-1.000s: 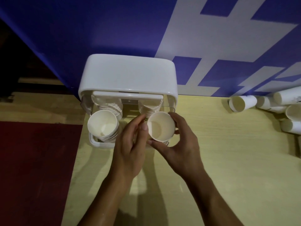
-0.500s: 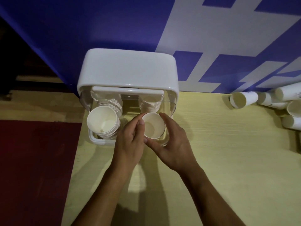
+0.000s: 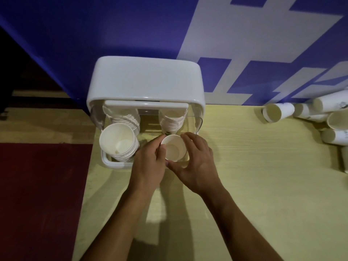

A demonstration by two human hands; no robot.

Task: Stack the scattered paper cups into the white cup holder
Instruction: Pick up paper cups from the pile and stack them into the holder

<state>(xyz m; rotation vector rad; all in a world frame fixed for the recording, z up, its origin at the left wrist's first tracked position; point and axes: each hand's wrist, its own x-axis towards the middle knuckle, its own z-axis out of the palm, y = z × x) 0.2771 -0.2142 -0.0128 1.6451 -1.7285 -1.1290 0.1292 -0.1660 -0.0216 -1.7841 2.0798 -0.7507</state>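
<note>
Cup [image 3: 174, 150] upright at right-front slot of white cup holder [image 3: 145, 81] w/ both hands on it: left hand [image 3: 148, 163] pinches rim, right hand [image 3: 196, 165] curls round its side. Loose cups [image 3: 278, 112] lie far right on table [image 3: 254, 194].

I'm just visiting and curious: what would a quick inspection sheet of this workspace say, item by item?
Surface: pale wood-grain table.
Job's things: white cup holder at the table's back left; cup stack upright in its left side; loose cups lying at far right.
Clutter: nothing seen.
Hands: left hand and right hand both grip the held cup, mouth up, at the holder's right front.
Cables: nothing seen.
Surroundings: blue-and-white wall behind; red floor on the left.
</note>
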